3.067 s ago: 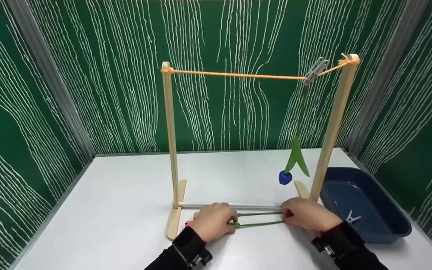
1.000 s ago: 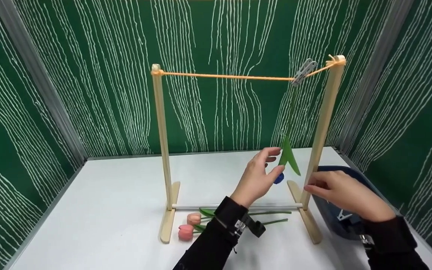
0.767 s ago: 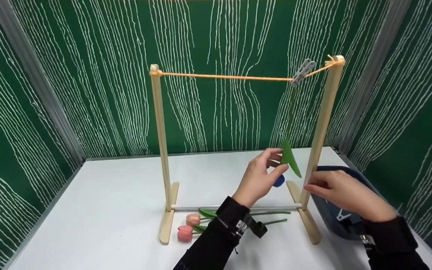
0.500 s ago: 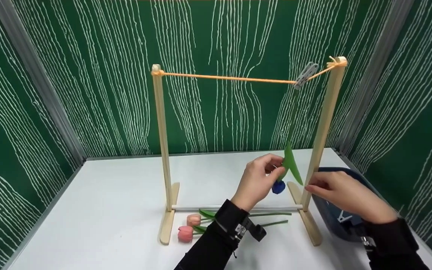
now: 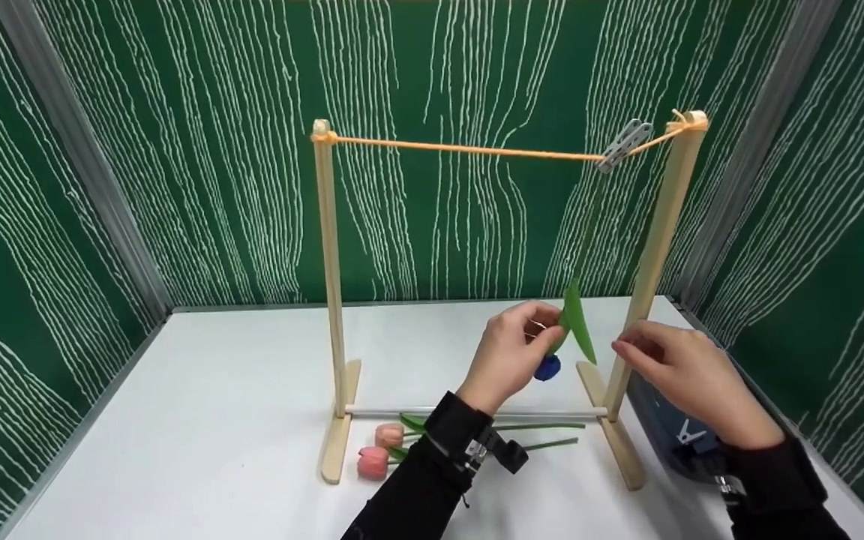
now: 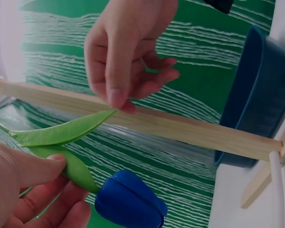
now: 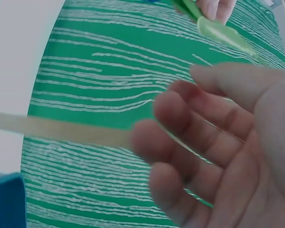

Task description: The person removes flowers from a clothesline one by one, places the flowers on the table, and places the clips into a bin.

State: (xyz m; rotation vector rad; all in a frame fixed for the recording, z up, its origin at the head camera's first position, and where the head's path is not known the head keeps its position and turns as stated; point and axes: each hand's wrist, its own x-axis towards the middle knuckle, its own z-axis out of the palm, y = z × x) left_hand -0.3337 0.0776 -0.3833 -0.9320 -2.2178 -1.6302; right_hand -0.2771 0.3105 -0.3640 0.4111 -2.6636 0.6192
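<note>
A blue tulip hangs head down from a grey clothespin clipped on the orange cord. My left hand pinches its green leaf between thumb and fingers, just above the bloom. To the right, my right hand hovers by the right wooden post, fingers loosely curled around nothing, as the right wrist view also shows. Below lie a pink tulip and a peach tulip on the white table, their stems partly hidden by the left forearm.
A dark blue tray stands right of the frame, partly behind the right hand, with a white clothespin in it. The left post and a pale crossbar complete the wooden stand. Green walls with white lines enclose the table.
My left hand has gone from the tulips on the table to the hanging blue tulip and now pinches its leaf. The right hand has left the stems and risen beside the right post.
</note>
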